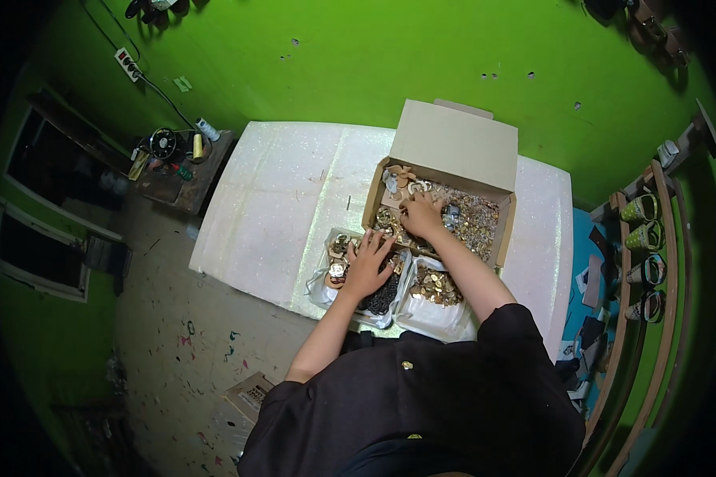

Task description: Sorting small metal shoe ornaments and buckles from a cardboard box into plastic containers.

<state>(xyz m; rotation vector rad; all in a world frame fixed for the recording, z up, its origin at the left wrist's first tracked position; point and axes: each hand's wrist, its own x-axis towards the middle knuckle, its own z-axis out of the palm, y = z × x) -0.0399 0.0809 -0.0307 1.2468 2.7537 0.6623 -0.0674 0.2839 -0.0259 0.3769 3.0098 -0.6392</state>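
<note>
An opened cardboard box (504,230) holds a heap of small gold and silver metal pieces (473,215). Inside its left half is my right hand (423,217), fingers bent down among the pieces; what they pinch, if anything, is too small to make out. My left hand (366,269) lies with spread fingers over a white plastic container (320,292), its fingertips near the box's front edge. That container holds black pieces (382,300) and some gold and silver ones. A second white container (426,319), beside it, holds gold-coloured pieces (435,285).
The box's lid (453,139) stands raised toward the green wall (358,63). Everything sits on a pale, glittery table (270,199). A small wooden stand (163,187) with thread spools is at the left. A wooden rack (660,318) with sandal-like items stands at the right.
</note>
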